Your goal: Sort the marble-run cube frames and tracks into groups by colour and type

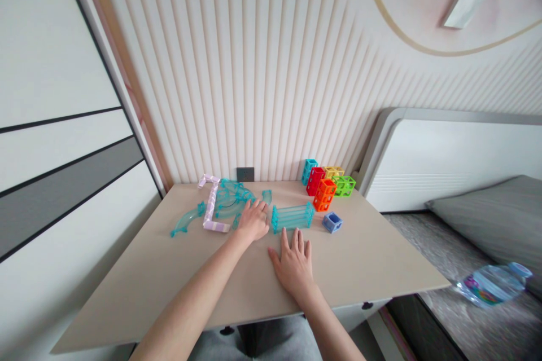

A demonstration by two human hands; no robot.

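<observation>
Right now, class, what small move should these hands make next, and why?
Probably the right hand should close on the turquoise rack: it lies palm down, fingers spread at the rack's near edge, gripping nothing, while the left hand is at the other turquoise pieces.

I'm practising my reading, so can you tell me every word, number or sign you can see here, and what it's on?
None can be read for sure.
Bottle: it has a colourful label, too blurred to read.
Dark wall socket: any marks are too small to read.
Turquoise slatted piece and red block: no writing that I can see.
</observation>
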